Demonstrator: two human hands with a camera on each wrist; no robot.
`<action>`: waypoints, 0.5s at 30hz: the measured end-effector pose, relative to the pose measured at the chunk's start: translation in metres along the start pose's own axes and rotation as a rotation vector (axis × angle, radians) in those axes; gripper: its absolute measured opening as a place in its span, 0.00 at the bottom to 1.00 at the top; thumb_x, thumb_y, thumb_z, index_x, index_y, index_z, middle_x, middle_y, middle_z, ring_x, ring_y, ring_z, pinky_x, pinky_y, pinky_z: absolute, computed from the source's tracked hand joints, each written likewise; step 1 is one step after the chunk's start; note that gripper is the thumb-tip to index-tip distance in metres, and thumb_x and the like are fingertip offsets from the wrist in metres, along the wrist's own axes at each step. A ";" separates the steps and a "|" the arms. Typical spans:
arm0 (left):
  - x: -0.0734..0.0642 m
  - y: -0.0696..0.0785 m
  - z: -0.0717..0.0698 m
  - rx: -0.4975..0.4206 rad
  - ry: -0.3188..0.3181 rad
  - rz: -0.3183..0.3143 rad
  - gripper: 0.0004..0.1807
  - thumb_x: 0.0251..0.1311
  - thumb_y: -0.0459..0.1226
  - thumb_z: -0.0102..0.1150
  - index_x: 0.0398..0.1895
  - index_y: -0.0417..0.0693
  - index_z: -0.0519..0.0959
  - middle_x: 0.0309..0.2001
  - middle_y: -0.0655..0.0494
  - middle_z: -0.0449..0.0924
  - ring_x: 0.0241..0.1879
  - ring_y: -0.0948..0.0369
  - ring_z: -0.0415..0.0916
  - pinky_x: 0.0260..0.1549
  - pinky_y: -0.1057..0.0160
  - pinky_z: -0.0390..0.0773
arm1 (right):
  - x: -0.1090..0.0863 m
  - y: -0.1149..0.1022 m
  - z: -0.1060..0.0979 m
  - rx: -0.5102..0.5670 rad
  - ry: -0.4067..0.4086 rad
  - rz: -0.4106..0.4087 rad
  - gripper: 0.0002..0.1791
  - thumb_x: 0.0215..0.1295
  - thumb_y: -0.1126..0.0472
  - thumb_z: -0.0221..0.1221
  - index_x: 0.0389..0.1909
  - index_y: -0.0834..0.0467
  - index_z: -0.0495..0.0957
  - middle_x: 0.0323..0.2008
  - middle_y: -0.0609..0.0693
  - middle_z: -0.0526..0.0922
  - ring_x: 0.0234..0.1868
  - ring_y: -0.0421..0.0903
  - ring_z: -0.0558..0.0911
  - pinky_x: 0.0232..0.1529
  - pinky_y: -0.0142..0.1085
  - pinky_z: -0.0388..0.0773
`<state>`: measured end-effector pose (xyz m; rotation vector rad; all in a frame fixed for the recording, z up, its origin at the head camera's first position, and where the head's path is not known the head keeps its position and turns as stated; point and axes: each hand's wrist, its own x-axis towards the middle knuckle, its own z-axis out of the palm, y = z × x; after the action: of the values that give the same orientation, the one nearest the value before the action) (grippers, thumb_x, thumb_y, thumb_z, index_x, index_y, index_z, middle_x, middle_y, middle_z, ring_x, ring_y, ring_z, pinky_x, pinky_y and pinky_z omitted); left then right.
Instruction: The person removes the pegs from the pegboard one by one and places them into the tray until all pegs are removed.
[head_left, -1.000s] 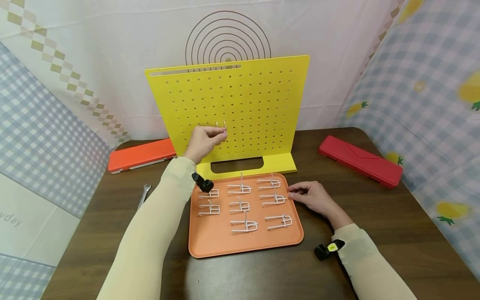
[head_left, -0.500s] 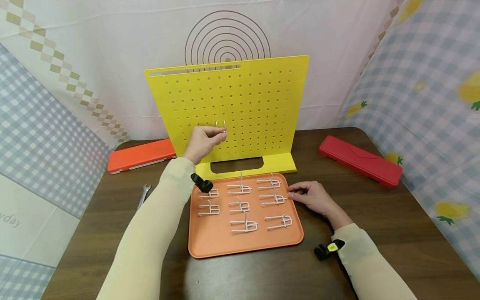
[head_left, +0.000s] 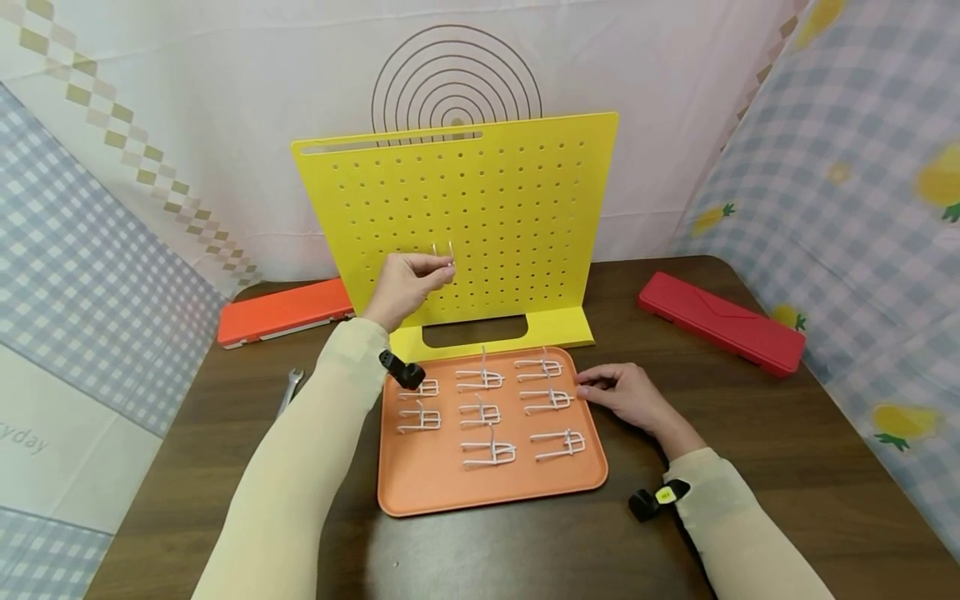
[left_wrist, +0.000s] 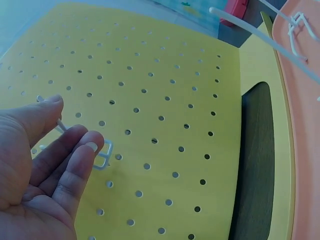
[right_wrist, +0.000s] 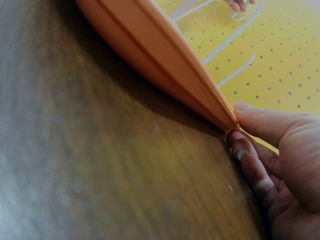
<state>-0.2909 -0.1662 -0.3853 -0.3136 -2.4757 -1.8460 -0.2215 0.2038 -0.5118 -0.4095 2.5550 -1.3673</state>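
In front of the yellow pegboard (head_left: 525, 200), my left hand (head_left: 405, 285) pinches a white wire pegboard hook (left_wrist: 104, 156) between thumb and fingers. Two prong ends show above the fingertips in the head view; the rest is mostly hidden by the hand. Whether the hook sits in any hole, I cannot tell. My right hand (head_left: 626, 396) pinches the right rim of the orange tray (head_left: 420, 479), thumb above and fingers below, as the right wrist view shows. Several more white wire hooks (head_left: 491, 452) lie on the tray, prongs mostly pointing left.
An orange-red case (head_left: 285, 312) lies left of the pegboard, partly behind it. A wrench (head_left: 290, 387) is beside my left forearm. On the right rests a red case (head_left: 720, 321). The pegboard's base (head_left: 562, 327) stands just behind the tray, and a patterned cloth hangs behind.
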 end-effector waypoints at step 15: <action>-0.021 0.008 -0.005 -0.065 -0.041 0.041 0.20 0.59 0.41 0.65 0.51 0.35 0.82 0.47 0.49 0.84 0.46 0.52 0.82 0.47 0.55 0.79 | -0.002 -0.002 0.000 0.003 0.000 0.004 0.16 0.59 0.52 0.67 0.46 0.56 0.85 0.40 0.50 0.85 0.37 0.47 0.79 0.37 0.36 0.77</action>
<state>-0.2697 -0.1716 -0.3799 -0.4065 -2.4197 -1.9256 -0.2198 0.2034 -0.5096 -0.4031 2.5525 -1.3690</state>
